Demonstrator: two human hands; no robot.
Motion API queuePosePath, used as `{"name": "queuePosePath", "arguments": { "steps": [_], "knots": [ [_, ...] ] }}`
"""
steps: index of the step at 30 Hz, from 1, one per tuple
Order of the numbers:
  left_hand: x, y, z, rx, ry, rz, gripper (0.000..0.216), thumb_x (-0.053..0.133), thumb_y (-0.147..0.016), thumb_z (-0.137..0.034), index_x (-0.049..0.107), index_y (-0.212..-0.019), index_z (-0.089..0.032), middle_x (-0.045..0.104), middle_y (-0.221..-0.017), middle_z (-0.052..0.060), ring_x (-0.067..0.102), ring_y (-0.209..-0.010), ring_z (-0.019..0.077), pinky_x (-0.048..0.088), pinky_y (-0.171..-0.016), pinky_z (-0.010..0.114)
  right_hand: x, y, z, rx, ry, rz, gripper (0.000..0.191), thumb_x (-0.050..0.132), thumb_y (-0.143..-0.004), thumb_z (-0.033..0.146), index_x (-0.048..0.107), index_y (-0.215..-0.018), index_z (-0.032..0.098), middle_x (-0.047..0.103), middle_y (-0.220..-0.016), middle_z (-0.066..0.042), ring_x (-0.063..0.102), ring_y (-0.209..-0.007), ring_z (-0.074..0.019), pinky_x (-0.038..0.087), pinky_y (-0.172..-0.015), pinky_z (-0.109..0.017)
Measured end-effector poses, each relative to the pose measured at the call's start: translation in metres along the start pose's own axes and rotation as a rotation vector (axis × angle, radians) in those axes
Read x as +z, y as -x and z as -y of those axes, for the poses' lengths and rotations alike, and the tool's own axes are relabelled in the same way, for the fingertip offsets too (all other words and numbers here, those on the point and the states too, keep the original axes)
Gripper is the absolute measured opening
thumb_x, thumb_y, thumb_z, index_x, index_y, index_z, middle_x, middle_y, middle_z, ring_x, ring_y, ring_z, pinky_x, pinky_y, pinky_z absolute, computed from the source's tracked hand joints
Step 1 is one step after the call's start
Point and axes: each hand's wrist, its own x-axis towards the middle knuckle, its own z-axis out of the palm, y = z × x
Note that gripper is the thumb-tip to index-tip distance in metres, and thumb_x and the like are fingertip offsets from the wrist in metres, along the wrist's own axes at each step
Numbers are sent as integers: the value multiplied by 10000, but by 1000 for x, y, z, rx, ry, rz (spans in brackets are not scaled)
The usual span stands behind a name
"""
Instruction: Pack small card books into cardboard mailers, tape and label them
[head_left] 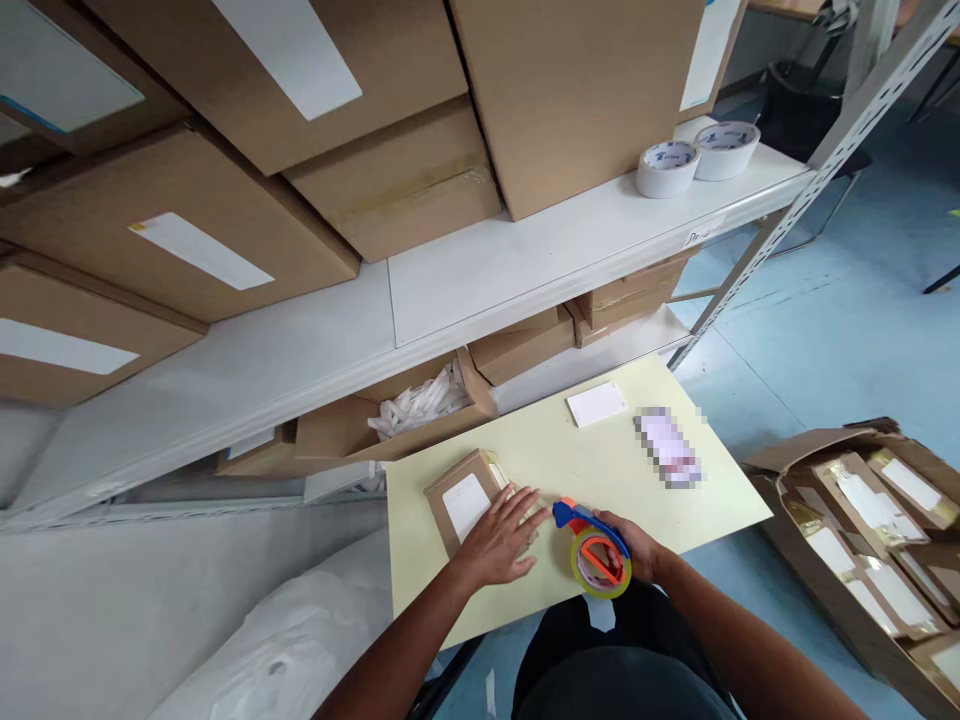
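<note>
A small brown cardboard box (463, 492) with a white label lies on a pale yellow board (637, 500) across my lap. My left hand (499, 540) rests flat on the box's near end, fingers spread. My right hand (637, 548) grips a tape dispenser (596, 552) with a blue and orange frame and a roll of clear tape. The dispenser's nose sits on the board just right of the box.
A white card (597, 404) and a blurred item (669, 447) lie further up the board. White shelves (480, 280) hold large cardboard boxes (570, 90) and two white tape rolls (696, 155). An open carton (862, 540) of labelled small boxes stands at my right.
</note>
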Motion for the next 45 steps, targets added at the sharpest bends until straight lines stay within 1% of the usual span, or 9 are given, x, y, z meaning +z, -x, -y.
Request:
{"name": "queuePosePath", "arguments": {
  "steps": [4,8,11,15,24,33,36,41,45],
  "knots": [
    [4,-16,8,-175,-29,-51,743,636,-837,-398,400,-1513,-199,426,-1576,126,388,-1433,289,259,-1203,450,12,-5,10,-47,-51,2,430,581,-925,545,703,-960,134,771,-867,-92,716,-771,-219,553,-885,-389],
    [-8,-42,22,-300,-4,-147,405,635,-830,-319,653,-1228,-246,682,-1245,84,537,-1234,278,330,-1125,453,9,-7,6,-52,-21,-31,404,596,-919,535,701,-963,147,771,-858,-85,715,-767,-222,555,-889,-398],
    [-13,-53,29,-470,-11,-213,195,624,-829,-275,716,-999,-260,733,-1024,62,586,-1077,277,361,-1040,459,-3,-3,-3,-18,1,-48,424,605,-910,553,709,-948,144,771,-865,-93,719,-790,-224,543,-919,-398],
    [-8,-60,32,-656,-17,-267,133,589,-846,-263,719,-875,-266,744,-925,47,591,-966,264,351,-960,441,-4,0,0,-57,-40,-56,455,597,-911,568,711,-977,132,772,-903,-109,722,-825,-234,533,-941,-410],
    [-3,-90,49,-1161,-6,-387,256,476,-924,-280,720,-854,-249,752,-938,68,593,-983,275,311,-892,430,23,-29,46,-150,-1,-42,517,542,-939,579,664,-1183,140,771,-976,-122,723,-811,-261,547,-899,-481],
    [-9,-91,59,-1223,76,-472,337,393,-975,-238,687,-1140,-225,744,-1060,140,612,-1058,329,378,-925,500,21,-8,-18,-57,-27,-61,446,624,-904,540,728,-991,115,780,-904,-112,725,-816,-224,541,-923,-385],
    [-17,-79,51,-978,93,-475,371,430,-990,-344,612,-1285,-214,677,-1255,152,578,-1179,317,418,-975,481,21,-5,-25,-90,-36,-61,402,652,-897,503,730,-1020,128,784,-930,-102,728,-823,-218,531,-938,-379],
    [-23,-36,31,-100,30,-119,666,632,-861,-590,499,-1429,-270,502,-1507,92,398,-1422,301,228,-1222,503,15,-3,-15,-50,-47,-39,425,607,-920,496,729,-1010,98,783,-916,-120,726,-805,-218,527,-948,-385],
    [-21,-26,35,40,-44,47,525,614,-894,-504,567,-1366,-280,594,-1397,83,475,-1349,277,204,-1228,488,8,1,-6,-30,-51,-58,425,584,-930,498,724,-982,101,780,-879,-118,728,-812,-228,525,-965,-397]
  ]
}}
